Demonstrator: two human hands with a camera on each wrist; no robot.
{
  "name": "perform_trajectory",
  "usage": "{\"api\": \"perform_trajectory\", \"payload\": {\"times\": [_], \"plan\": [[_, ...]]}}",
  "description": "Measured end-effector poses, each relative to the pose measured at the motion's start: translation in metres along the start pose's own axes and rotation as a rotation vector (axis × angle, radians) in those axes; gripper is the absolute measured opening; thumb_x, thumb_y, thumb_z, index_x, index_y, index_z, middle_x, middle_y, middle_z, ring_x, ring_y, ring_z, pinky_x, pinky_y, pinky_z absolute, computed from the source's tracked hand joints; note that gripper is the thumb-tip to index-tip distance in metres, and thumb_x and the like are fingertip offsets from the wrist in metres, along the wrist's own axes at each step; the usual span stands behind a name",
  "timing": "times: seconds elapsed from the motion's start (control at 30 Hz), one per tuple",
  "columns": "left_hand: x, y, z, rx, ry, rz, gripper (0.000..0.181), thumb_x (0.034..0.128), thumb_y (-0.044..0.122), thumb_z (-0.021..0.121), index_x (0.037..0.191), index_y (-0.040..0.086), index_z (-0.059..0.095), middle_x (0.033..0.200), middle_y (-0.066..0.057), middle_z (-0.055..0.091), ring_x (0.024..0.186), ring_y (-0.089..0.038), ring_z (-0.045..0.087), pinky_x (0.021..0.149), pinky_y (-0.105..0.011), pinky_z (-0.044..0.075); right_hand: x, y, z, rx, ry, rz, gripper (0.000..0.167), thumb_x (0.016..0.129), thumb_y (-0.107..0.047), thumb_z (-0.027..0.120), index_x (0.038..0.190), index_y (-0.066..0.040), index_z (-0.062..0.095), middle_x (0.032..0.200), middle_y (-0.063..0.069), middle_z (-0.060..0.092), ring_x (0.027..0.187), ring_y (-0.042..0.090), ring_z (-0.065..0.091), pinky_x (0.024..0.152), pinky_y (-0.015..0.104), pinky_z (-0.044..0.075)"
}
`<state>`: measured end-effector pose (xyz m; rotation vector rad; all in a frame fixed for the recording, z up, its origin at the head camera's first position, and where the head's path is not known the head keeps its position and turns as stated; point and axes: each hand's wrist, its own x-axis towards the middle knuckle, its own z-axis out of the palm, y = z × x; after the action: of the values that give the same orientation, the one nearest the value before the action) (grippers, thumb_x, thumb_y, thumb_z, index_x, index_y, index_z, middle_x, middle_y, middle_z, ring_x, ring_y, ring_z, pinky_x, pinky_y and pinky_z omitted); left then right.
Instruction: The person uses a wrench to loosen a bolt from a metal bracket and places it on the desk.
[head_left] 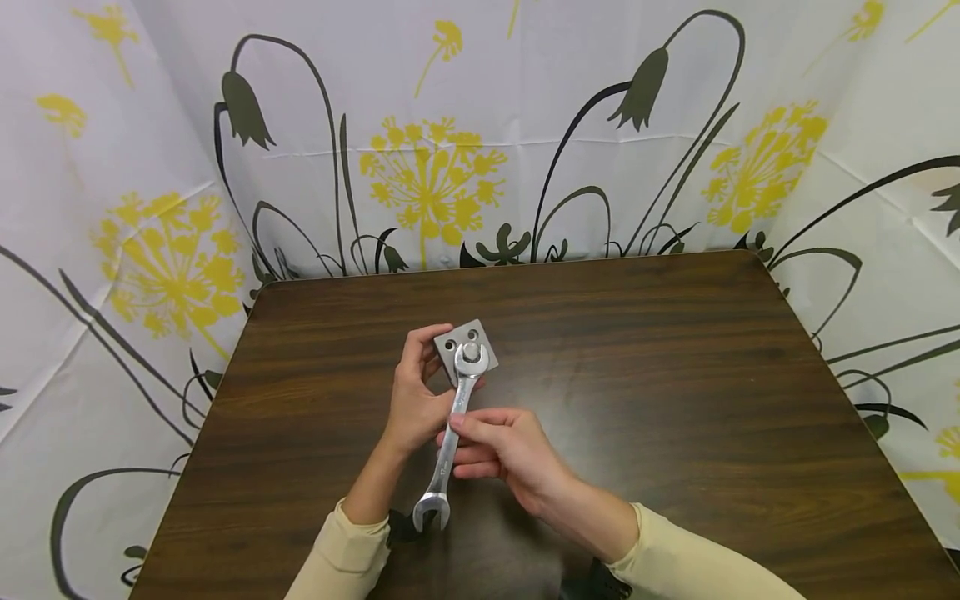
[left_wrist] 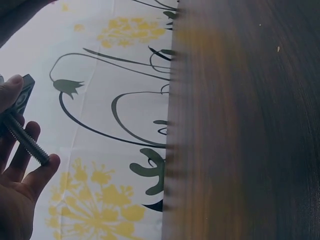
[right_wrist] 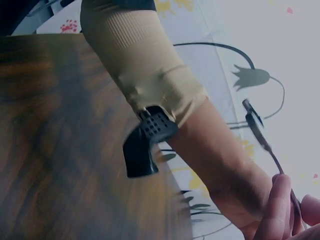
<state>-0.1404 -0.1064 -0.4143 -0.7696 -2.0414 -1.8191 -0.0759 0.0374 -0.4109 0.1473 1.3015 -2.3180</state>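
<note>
My left hand point(head_left: 416, 407) grips a small grey metal block point(head_left: 486, 337) with round holes. A bolt stands through the block, its hex head point(head_left: 472, 351) uppermost in the head view. From the underside its threaded shank point(left_wrist: 29, 141) sticks out, with a fingertip of the left hand at its end in the left wrist view. One open end of a silver open-end wrench point(head_left: 448, 450) sits around the bolt head. My right hand point(head_left: 517, 454) pinches the wrench's shaft between thumb and fingers. The wrench's other open end points toward me, above the left wrist.
Below the hands lies a dark wood-grain table point(head_left: 675, 400). A white curtain point(head_left: 525, 83) with yellow and dark green flowers hangs behind and at both sides. The left wrist wears a black device point(right_wrist: 142, 150) beside the cream sleeve point(right_wrist: 150, 70).
</note>
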Motion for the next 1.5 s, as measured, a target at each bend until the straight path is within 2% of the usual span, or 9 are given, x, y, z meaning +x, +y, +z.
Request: {"api": "perform_trajectory", "payload": {"times": [0.1, 0.3, 0.57, 0.8, 1.0, 1.2, 1.3, 1.4, 1.5], "plan": [[0.001, 0.0, 0.0, -0.017, 0.009, 0.004, 0.072, 0.0629, -0.023, 0.078, 0.126, -0.013, 0.044, 0.108, -0.024, 0.061, 0.101, -0.016, 0.061, 0.087, -0.025, 0.051, -0.001, 0.005, 0.002, -0.007, 0.013, -0.013, 0.027, 0.089, -0.011, 0.072, 0.104, 0.011, 0.068, 0.091, 0.023, 0.072, 0.074, 0.02, 0.072, 0.064, 0.033, 0.058], [-0.001, 0.002, -0.001, 0.007, 0.005, -0.024, 0.074, 0.0637, -0.02, 0.081, 0.128, -0.01, 0.044, 0.11, -0.023, 0.062, 0.101, -0.016, 0.062, 0.084, -0.026, 0.051, 0.001, 0.007, 0.002, -0.011, 0.023, -0.042, 0.027, 0.089, -0.012, 0.073, 0.103, 0.01, 0.068, 0.091, 0.024, 0.071, 0.075, 0.02, 0.072, 0.066, 0.034, 0.058], [-0.002, 0.004, -0.003, 0.023, 0.003, -0.028, 0.073, 0.0662, -0.017, 0.081, 0.129, -0.01, 0.043, 0.113, -0.022, 0.062, 0.103, -0.02, 0.062, 0.087, -0.029, 0.052, 0.006, 0.002, -0.003, -0.079, 0.02, -0.048, 0.024, 0.089, -0.015, 0.073, 0.101, 0.007, 0.07, 0.081, 0.011, 0.073, 0.074, 0.018, 0.072, 0.066, 0.035, 0.059], [-0.002, 0.003, -0.005, 0.027, 0.01, -0.004, 0.07, 0.0656, -0.023, 0.077, 0.127, -0.015, 0.043, 0.11, -0.026, 0.062, 0.102, -0.018, 0.062, 0.086, -0.029, 0.053, 0.007, -0.002, -0.014, -0.237, 0.053, -0.073, 0.029, 0.091, -0.018, 0.072, 0.104, 0.008, 0.069, 0.08, 0.01, 0.072, 0.069, 0.018, 0.069, 0.062, 0.031, 0.057], [0.001, 0.004, -0.009, 0.042, 0.018, -0.023, 0.071, 0.0666, -0.023, 0.077, 0.128, -0.013, 0.043, 0.115, -0.025, 0.06, 0.105, -0.016, 0.06, 0.085, -0.026, 0.052, 0.01, -0.019, -0.029, -0.378, 0.039, -0.117, 0.026, 0.093, -0.015, 0.068, 0.103, 0.01, 0.067, 0.078, 0.01, 0.068, 0.062, 0.017, 0.063, 0.056, 0.033, 0.057], [0.001, 0.006, -0.013, 0.043, 0.013, -0.054, 0.074, 0.0665, -0.018, 0.081, 0.129, -0.011, 0.042, 0.115, -0.023, 0.06, 0.102, -0.017, 0.061, 0.082, -0.024, 0.052, 0.017, -0.04, -0.045, -0.631, 0.028, -0.182, 0.024, 0.088, -0.013, 0.074, 0.103, 0.005, 0.07, 0.078, 0.006, 0.066, 0.065, 0.017, 0.059, 0.057, 0.034, 0.057], [0.0, 0.007, -0.014, 0.04, 0.005, -0.058, 0.074, 0.0661, -0.018, 0.081, 0.129, -0.011, 0.042, 0.115, -0.023, 0.06, 0.101, -0.017, 0.061, 0.082, -0.025, 0.052, 0.023, -0.052, -0.053, -0.854, 0.005, -0.309, 0.024, 0.08, -0.007, 0.08, 0.101, 0.002, 0.073, 0.078, 0.003, 0.067, 0.068, 0.015, 0.059, 0.057, 0.03, 0.053], [0.0, 0.007, -0.015, 0.034, -0.011, -0.059, 0.074, 0.0663, -0.018, 0.081, 0.129, -0.012, 0.042, 0.116, -0.022, 0.06, 0.102, -0.017, 0.061, 0.082, -0.026, 0.053, 0.031, -0.065, -0.058, -1.055, 0.028, -0.435, 0.024, 0.075, -0.003, 0.082, 0.099, -0.003, 0.075, 0.08, 0.003, 0.07, 0.069, 0.014, 0.06, 0.059, 0.028, 0.05], [0.0, 0.007, -0.015, 0.028, -0.023, -0.058, 0.074, 0.0662, -0.018, 0.081, 0.129, -0.012, 0.042, 0.118, -0.022, 0.06, 0.102, -0.017, 0.061, 0.082, -0.028, 0.053, 0.04, -0.079, -0.06, -1.196, 0.06, -0.519, 0.022, 0.076, -0.004, 0.082, 0.097, -0.008, 0.077, 0.084, 0.001, 0.072, 0.072, 0.012, 0.062, 0.064, 0.029, 0.051]]}}
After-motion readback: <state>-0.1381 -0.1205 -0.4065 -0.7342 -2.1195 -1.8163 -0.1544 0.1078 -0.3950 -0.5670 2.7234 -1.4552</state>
